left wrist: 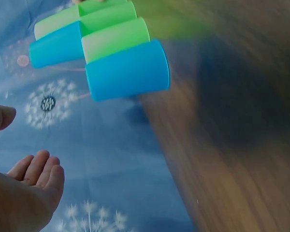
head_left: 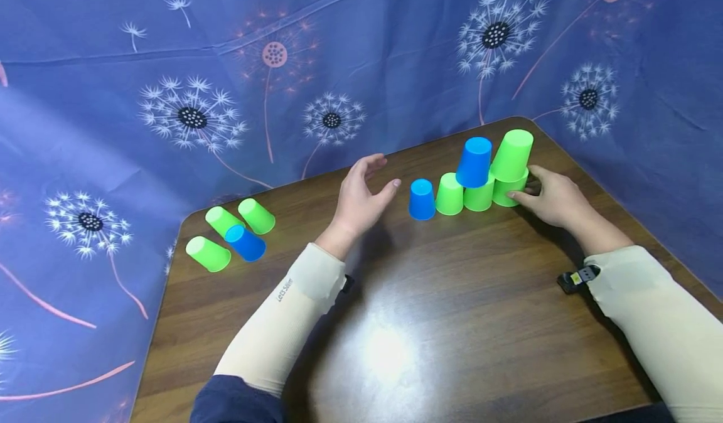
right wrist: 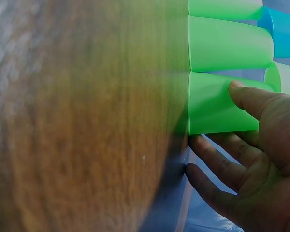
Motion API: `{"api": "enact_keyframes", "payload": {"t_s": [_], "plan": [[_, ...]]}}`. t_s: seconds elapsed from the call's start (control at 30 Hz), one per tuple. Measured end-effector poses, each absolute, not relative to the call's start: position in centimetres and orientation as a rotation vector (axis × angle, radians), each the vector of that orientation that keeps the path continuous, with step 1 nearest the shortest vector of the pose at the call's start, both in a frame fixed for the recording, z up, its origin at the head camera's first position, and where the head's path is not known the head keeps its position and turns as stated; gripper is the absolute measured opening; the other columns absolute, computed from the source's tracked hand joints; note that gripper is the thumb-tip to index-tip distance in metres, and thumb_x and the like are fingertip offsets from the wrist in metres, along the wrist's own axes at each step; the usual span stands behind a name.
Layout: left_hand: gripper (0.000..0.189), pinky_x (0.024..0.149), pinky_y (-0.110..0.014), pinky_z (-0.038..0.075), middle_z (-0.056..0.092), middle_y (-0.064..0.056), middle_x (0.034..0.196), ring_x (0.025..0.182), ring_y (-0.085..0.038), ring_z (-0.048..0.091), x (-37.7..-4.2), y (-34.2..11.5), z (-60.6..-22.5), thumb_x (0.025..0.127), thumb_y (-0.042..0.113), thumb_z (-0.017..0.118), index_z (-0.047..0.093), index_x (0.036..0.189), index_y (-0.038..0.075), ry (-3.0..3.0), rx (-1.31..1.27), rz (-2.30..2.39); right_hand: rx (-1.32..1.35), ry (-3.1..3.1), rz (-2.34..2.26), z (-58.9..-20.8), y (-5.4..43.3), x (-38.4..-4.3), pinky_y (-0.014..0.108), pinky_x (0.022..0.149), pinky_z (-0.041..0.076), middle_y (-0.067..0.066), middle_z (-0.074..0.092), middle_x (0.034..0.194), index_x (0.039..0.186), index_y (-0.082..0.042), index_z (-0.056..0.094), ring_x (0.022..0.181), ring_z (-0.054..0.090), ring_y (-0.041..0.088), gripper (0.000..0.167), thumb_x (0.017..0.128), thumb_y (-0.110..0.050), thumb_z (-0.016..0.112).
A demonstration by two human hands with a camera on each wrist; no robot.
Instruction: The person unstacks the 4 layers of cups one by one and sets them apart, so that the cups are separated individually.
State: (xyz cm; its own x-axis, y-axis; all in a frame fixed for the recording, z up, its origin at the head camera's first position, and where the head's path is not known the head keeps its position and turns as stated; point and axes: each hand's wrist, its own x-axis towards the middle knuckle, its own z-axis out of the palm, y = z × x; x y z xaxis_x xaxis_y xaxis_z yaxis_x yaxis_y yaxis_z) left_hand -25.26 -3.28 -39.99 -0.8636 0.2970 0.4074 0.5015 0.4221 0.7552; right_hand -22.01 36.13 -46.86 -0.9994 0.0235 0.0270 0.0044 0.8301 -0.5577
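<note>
Four-cup row at the back right, upside down: a blue cup (head_left: 422, 200) at its left end, then a green cup (head_left: 450, 194), another green cup (head_left: 479, 197) and an end green cup (head_left: 503, 192). On top sit a blue cup (head_left: 474, 162) and a green cup (head_left: 512, 155), side by side. My right hand (head_left: 556, 198) holds the end green cup, its thumb on the near side and fingers at the outer side, as the right wrist view shows. Left of the row, my left hand (head_left: 361, 200) is raised, fingers relaxed, touching nothing.
Toward the table's left corner stand three green cups (head_left: 208, 254) and a blue cup (head_left: 246, 243), grouped together. The wooden table (head_left: 452, 322) meets a blue dandelion-print cloth (head_left: 361, 53) at the back and sides.
</note>
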Motion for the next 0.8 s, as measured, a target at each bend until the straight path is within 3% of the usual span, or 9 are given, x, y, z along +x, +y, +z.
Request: {"api": "enact_keyframes", "payload": {"t_s": [0.27, 0.5, 0.8], "plan": [[0.058, 0.112, -0.028, 0.044, 0.059, -0.005, 0.144, 0.134, -0.020, 0.055, -25.6, 1.5, -40.5, 0.099, 0.025, 0.075, 0.052, 0.148, 0.004, -2.567, -0.794, -1.444, -0.030, -2.980, 0.909, -47.0, 36.0, -22.0, 0.075, 0.098, 0.041, 0.039, 0.055, 0.135, 0.159, 0.006, 0.031, 0.122, 0.053, 0.059, 0.091, 0.100, -0.053, 0.066], [0.061, 0.107, -0.018, 0.043, 0.058, -0.001, 0.143, 0.134, -0.017, 0.054, -26.0, 5.1, -40.3, 0.098, 0.031, 0.076, 0.051, 0.149, 0.008, -2.649, -0.808, -1.403, -0.015, -2.972, 0.912, -47.0, 36.1, -22.0, 0.076, 0.098, 0.040, 0.039, 0.054, 0.137, 0.158, 0.005, 0.032, 0.123, 0.052, 0.059, 0.089, 0.100, -0.054, 0.066], [0.065, 0.102, -0.022, 0.048, 0.059, 0.000, 0.142, 0.132, -0.013, 0.054, -26.5, 7.9, -40.4, 0.096, 0.035, 0.079, 0.051, 0.150, 0.011, -2.715, -0.778, -1.302, -0.015, -2.952, 0.899, -46.7, 36.2, -21.9, 0.074, 0.097, 0.042, 0.037, 0.058, 0.133, 0.155, 0.006, 0.037, 0.120, 0.055, 0.057, 0.084, 0.100, -0.048, 0.069]]}}
